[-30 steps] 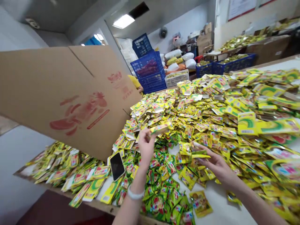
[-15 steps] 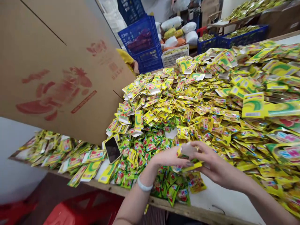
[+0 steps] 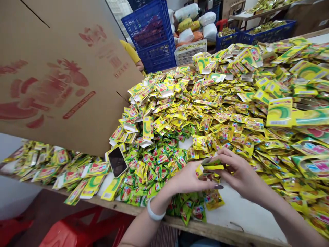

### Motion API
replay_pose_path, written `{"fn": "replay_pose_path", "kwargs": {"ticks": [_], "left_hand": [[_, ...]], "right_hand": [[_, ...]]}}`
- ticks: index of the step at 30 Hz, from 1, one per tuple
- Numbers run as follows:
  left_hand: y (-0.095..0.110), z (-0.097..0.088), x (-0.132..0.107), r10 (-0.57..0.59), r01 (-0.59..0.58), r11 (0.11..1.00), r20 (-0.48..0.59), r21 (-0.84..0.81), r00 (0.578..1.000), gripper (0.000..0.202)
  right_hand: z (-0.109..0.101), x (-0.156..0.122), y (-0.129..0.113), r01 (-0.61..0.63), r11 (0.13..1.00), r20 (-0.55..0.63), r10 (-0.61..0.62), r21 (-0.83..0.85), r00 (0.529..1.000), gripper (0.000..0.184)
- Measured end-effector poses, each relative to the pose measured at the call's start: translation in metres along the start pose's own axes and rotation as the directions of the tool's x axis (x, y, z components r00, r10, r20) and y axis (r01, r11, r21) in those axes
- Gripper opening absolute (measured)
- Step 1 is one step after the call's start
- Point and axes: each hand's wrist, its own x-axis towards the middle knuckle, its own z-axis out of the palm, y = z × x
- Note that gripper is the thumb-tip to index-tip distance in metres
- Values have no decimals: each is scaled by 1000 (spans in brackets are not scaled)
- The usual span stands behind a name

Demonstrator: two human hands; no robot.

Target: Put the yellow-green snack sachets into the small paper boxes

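A big cardboard box (image 3: 102, 106) blocks the far left beyond the hands, a phone (image 3: 117, 162) lying nearer; green packets (image 3: 159, 157) crowd the left hand (image 3: 194, 178), yellow packets (image 3: 223, 132) the right hand (image 3: 236, 169). The hands nearly meet, left gripping a small yellow box (image 3: 199, 170), right pinching a thin yellow packet (image 3: 213, 167) between them. Below the right hand, bare tabletop (image 3: 239, 214) runs to the wooden edge (image 3: 210, 232).

A small yellow carton (image 3: 199, 170) and a thin yellow packet (image 3: 214, 167), held close together.
From here, the carton is mostly hidden in the left hand (image 3: 190, 178); the packet lies edge-on, nearly level, at the right hand's (image 3: 234, 171) fingers. Whether they touch, I can't tell.
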Motion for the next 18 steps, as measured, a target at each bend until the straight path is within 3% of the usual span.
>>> {"fn": "replay_pose_path", "kwargs": {"ticks": [3,5,8,10,12,15,18], "left_hand": [[-1,2,1,-33,36,972,-13,232,999,47],[-4,3,3,-4,15,955,-35,297,999,58],[-10,0,7,41,-37,984,-14,174,999,80],[-12,-4,7,12,-14,996,26,90,1000,88],[-13,-7,6,-18,15,997,36,75,999,94],[-12,-7,3,4,-5,999,13,41,1000,94],[-9,-6,0,4,-4,1000,-8,10,1000,93]], "right_hand": [[-1,-2,3,-36,987,72,48,-156,996,24],[-2,-3,3,-15,984,95,33,-178,995,25],[-10,-4,3,-3,1000,103,5,-25,995,21],[-15,-4,3,-3,999,77,0,39,997,17],[-16,-4,4,43,999,91,-44,10,995,16],[-10,-2,0,130,991,241,-119,-30,963,29],[-2,-1,-7,131,989,295,-107,-63,950,24]]}}
